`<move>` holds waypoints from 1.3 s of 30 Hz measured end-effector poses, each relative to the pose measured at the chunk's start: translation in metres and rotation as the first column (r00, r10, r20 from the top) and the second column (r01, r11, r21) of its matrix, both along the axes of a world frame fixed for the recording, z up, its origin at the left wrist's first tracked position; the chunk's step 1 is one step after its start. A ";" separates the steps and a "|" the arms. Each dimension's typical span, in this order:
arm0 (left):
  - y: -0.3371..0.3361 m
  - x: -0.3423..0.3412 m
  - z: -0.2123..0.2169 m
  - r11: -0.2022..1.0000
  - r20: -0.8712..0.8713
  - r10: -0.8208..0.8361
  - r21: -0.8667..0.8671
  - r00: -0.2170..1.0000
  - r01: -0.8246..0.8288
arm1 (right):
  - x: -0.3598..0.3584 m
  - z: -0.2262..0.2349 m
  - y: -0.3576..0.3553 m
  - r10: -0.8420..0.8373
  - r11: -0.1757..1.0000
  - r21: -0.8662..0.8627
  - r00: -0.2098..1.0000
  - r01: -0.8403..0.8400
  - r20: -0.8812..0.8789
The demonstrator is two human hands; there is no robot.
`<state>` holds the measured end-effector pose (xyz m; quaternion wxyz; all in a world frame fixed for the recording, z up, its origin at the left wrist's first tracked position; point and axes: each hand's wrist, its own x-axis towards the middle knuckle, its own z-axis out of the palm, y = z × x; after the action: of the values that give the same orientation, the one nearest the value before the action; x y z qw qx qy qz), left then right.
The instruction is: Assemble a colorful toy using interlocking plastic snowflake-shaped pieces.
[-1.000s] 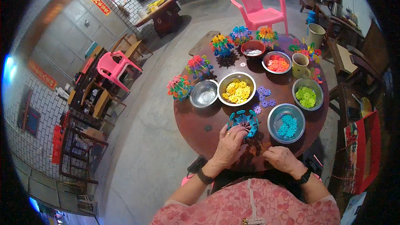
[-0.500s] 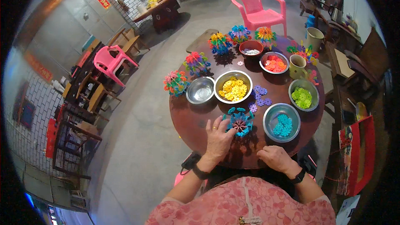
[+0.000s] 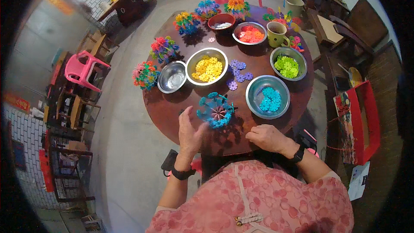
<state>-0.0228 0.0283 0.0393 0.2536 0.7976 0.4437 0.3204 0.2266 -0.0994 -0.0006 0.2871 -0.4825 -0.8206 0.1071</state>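
Note:
A round assembly of blue plastic flower pieces [image 3: 217,111] with a dark pinkish middle stands on the round brown table [image 3: 172,116]. Just left of it is my left hand [image 3: 188,133], its thumb and fingers spread, holding nothing; the thumb comes close to the assembly's lower left side. My right hand [image 3: 271,139] lies at the table's near edge with its fingers curled in, and whatever may be inside is hidden. In front of that hand stands a metal bowl [image 3: 251,103] with blue flower pieces [image 3: 270,99]. Loose purple flower pieces [image 3: 237,71] lie beyond the assembly.
Metal bowls hold yellow [image 3: 208,68], green [image 3: 286,66] and orange-red pieces [image 3: 251,34]; one metal bowl [image 3: 172,77] is bare inside. A red bowl [image 3: 221,22] holds pale pieces. Several finished colourful assemblies [image 3: 163,48] and a greenish mug [image 3: 276,35] line the far rim.
My left hand has come away from the blue assembly's left side and its fingers have spread. My right hand stays curled at the table edge. The whole view has shifted.

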 end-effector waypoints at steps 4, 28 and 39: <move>0.004 -0.002 -0.014 0.985 0.061 0.040 -0.172 0.997 -0.029 | 0.000 0.000 -0.001 0.001 1.000 -0.023 1.000 -0.001 -0.016; 0.016 0.001 -0.006 0.930 0.052 0.009 -0.366 0.999 0.010 | -0.001 -0.003 -0.002 -0.007 0.999 -0.036 1.000 0.006 -0.023; 0.023 0.004 0.009 0.817 0.157 0.131 -0.577 0.979 -0.017 | 0.001 -0.001 0.000 -0.011 1.000 -0.021 1.000 0.011 -0.026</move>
<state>-0.0184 0.0512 0.0487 0.5097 0.6323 0.5239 0.2566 0.2276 -0.0993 -0.0018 0.2933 -0.4884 -0.8129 0.1204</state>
